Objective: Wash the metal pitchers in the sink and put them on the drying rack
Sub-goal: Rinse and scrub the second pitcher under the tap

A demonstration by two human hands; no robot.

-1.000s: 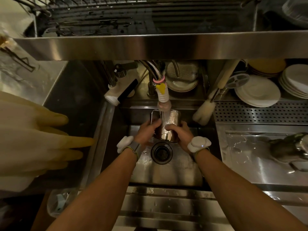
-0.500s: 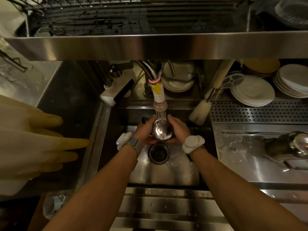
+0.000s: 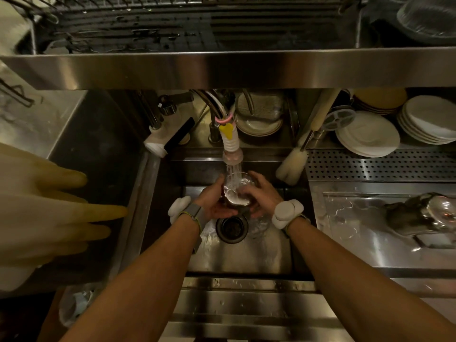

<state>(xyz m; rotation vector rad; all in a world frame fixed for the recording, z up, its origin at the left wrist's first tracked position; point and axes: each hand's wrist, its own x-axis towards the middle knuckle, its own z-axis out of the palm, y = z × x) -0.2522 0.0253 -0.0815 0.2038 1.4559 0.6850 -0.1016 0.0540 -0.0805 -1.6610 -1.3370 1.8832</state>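
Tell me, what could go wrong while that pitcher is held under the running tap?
The pitcher is wet, and both the left hand and right hand grip it under the spray head, so it might slip and bang into the sink near the drain. Water hitting it could splash onto the counter. Lifting it to the drying rack, it may knock the steel ledge overhead.
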